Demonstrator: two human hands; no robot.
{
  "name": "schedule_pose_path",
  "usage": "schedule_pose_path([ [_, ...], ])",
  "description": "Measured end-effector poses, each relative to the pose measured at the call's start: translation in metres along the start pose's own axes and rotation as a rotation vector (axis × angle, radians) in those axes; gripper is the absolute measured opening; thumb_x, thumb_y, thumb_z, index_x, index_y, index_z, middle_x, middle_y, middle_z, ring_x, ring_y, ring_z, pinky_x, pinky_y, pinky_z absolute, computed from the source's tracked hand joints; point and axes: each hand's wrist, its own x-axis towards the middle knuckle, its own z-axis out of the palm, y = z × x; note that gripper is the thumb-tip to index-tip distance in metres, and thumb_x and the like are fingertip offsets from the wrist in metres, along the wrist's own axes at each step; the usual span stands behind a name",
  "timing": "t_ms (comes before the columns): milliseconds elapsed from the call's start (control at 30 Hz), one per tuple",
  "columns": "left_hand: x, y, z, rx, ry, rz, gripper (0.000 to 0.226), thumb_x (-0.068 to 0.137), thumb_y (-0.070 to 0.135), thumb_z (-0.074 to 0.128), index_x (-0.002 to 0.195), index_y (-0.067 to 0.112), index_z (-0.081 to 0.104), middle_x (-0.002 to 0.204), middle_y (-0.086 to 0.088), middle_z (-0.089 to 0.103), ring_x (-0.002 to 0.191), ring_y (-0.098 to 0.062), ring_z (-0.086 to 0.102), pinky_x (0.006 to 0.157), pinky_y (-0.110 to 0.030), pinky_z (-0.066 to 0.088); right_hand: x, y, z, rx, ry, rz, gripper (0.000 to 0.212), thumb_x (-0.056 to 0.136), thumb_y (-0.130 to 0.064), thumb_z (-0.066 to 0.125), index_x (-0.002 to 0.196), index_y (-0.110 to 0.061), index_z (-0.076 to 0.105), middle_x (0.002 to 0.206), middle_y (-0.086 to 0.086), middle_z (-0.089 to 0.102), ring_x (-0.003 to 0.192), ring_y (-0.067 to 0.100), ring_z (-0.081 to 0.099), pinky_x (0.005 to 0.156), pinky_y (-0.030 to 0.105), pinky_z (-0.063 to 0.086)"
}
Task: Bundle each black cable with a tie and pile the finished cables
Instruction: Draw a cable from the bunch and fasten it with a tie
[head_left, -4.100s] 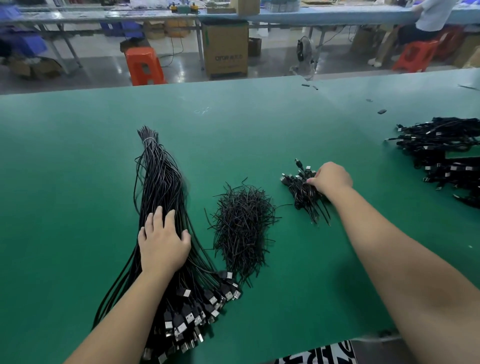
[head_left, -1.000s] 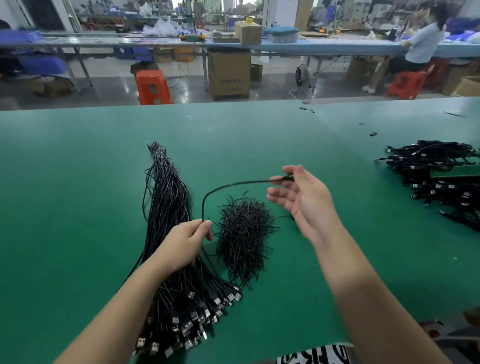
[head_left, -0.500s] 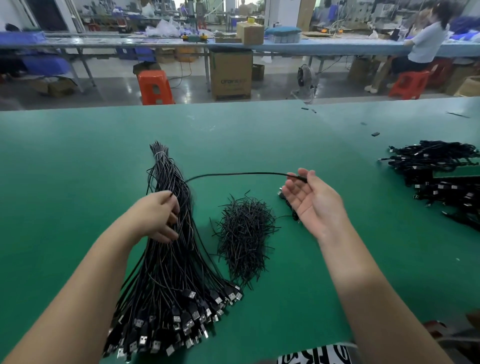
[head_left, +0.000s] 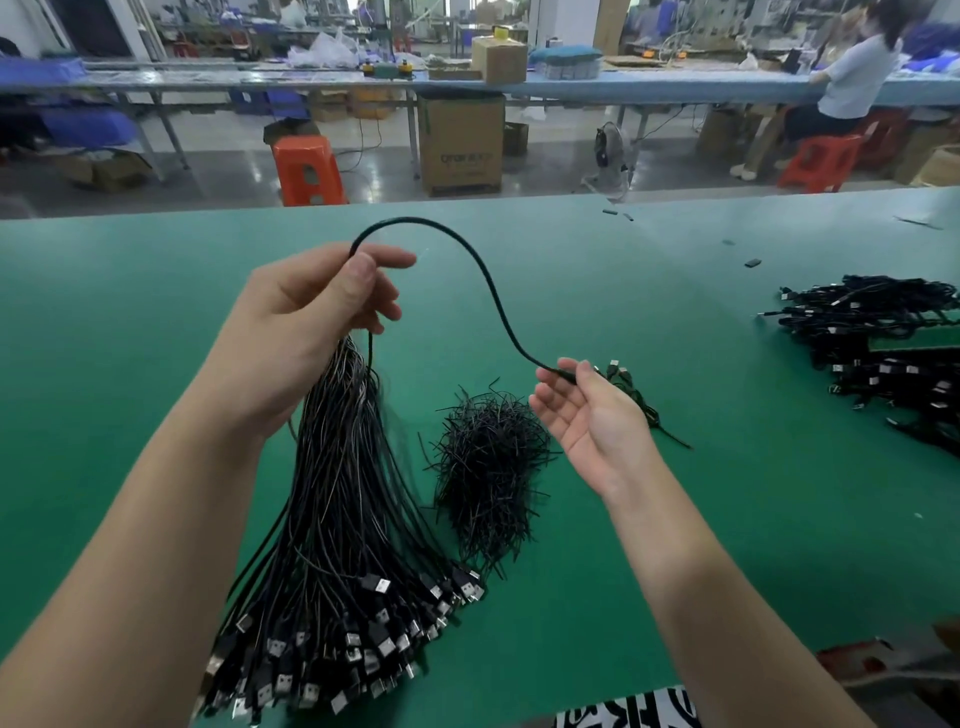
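A table (head_left: 156, 322) fills the lower three quarters of the frame, with a large bunch of cables (head_left: 343, 519) lying on it at lower centre-left and a heap of ties (head_left: 488, 457) just to its right. The left hand (head_left: 306, 322) is raised above the bunch's upper end and the right hand (head_left: 592, 415) is right of the ties, with one cable (head_left: 467, 254) arching between them. A small pile of bundled cables (head_left: 639, 400) lies behind the right hand, a larger pile (head_left: 883, 353) at the right edge, and stools, boxes and a long bench across the top.

Grey floor behind the green table (head_left: 675, 270); orange stool (head_left: 307, 169); cardboard box (head_left: 461, 143); long blue bench (head_left: 649, 85).
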Motion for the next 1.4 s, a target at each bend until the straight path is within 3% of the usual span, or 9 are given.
schedule_pose_path([
  [233, 0.013, 0.020, -0.002, -0.022, 0.045, 0.203, 0.026, 0.101, 0.038, 0.057, 0.114, 0.023, 0.074, 0.081, 0.000, 0.058, 0.076, -0.019, 0.049, 0.068, -0.030, 0.038, -0.001, 0.005, 0.002, -0.062, 0.014, 0.020, 0.023, 0.106, -0.020, 0.050, 0.112, -0.003, 0.063, 0.071, 0.005, 0.067, 0.062, 0.015, 0.064, 0.062, 0.031, 0.057],
  [433, 0.023, 0.007, -0.007, 0.519, 0.104, 0.306, 0.020, 0.097, 0.030, 0.057, 0.104, 0.034, 0.075, 0.092, 0.009, 0.058, 0.088, -0.012, 0.055, 0.080, -0.020, 0.042, -0.003, 0.003, 0.006, -0.045, -0.019, 0.007, 0.020, 0.104, -0.014, 0.052, 0.115, -0.002, 0.063, 0.077, 0.006, 0.069, 0.067, 0.016, 0.065, 0.066, 0.030, 0.058],
  [500, 0.023, -0.018, -0.012, 0.711, 0.070, 0.159, 0.020, 0.094, 0.037, 0.055, 0.100, 0.034, 0.073, 0.094, 0.013, 0.056, 0.088, -0.005, 0.054, 0.078, -0.015, 0.042, -0.004, 0.004, 0.006, -0.054, -0.033, 0.005, 0.020, 0.103, -0.012, 0.052, 0.117, -0.002, 0.063, 0.083, 0.008, 0.071, 0.070, 0.017, 0.067, 0.068, 0.031, 0.059],
  [667, 0.001, -0.105, -0.039, 1.101, -0.180, -0.358, 0.029, 0.096, 0.023, 0.053, 0.119, 0.016, 0.070, 0.120, -0.005, 0.057, 0.108, -0.022, 0.055, 0.100, -0.045, 0.048, -0.006, 0.009, 0.003, -0.196, -0.023, -0.053, 0.018, 0.103, -0.006, 0.053, 0.117, -0.002, 0.064, 0.094, 0.011, 0.074, 0.075, 0.019, 0.069, 0.074, 0.031, 0.059],
  [867, -0.030, -0.132, -0.045, 1.669, -0.450, -0.788, 0.070, 0.088, 0.018, 0.042, 0.154, 0.037, 0.028, 0.160, -0.007, 0.024, 0.136, -0.036, 0.031, 0.109, -0.045, 0.034, -0.013, 0.007, 0.009, -0.657, -0.099, -0.196, 0.015, 0.105, -0.013, 0.052, 0.108, -0.008, 0.065, 0.084, 0.008, 0.075, 0.069, 0.020, 0.070, 0.068, 0.029, 0.060],
  [1000, -0.024, -0.105, -0.012, 1.249, -0.393, -0.458, 0.065, 0.094, 0.030, 0.053, 0.155, 0.028, 0.030, 0.160, -0.004, 0.027, 0.143, -0.026, 0.029, 0.118, -0.044, 0.030, -0.019, 0.007, 0.023, -0.830, -0.217, -0.249, 0.011, 0.102, -0.013, 0.056, 0.099, -0.015, 0.066, 0.073, -0.001, 0.073, 0.058, 0.013, 0.066, 0.059, 0.021, 0.054],
  [1100, -0.024, -0.077, 0.024, 0.700, -0.485, -0.358, 0.044, 0.098, 0.045, 0.055, 0.140, 0.031, 0.053, 0.125, 0.011, 0.064, 0.108, 0.002, 0.060, 0.099, -0.027, 0.047, -0.025, 0.011, 0.032, -1.001, -0.288, -0.366, 0.019, 0.097, -0.020, 0.066, 0.090, -0.036, 0.073, 0.074, -0.009, 0.069, 0.060, 0.003, 0.058, 0.064, 0.018, 0.047],
  [1233, -0.030, -0.070, 0.054, 0.859, -0.474, -0.326, 0.044, 0.100, 0.045, 0.050, 0.073, 0.011, 0.055, 0.058, 0.005, 0.047, 0.048, -0.008, 0.038, 0.050, -0.025, 0.031, -0.029, 0.018, 0.039, -1.013, -0.343, -0.384, 0.025, 0.096, -0.020, 0.067, 0.088, -0.043, 0.074, 0.089, 0.003, 0.066, 0.075, 0.016, 0.061, 0.071, 0.029, 0.048],
  [1400, -0.038, -0.070, 0.057, 0.766, -0.469, -0.450, 0.056, 0.103, 0.046, 0.039, 0.096, -0.002, 0.067, 0.059, 0.004, 0.051, 0.047, -0.005, 0.043, 0.048, -0.019, 0.034, -0.032, 0.021, 0.035, -0.834, -0.386, -0.279, 0.014, 0.099, -0.008, 0.062, 0.100, -0.010, 0.077, 0.068, -0.017, 0.065, 0.056, -0.003, 0.057, 0.060, 0.008, 0.042],
])
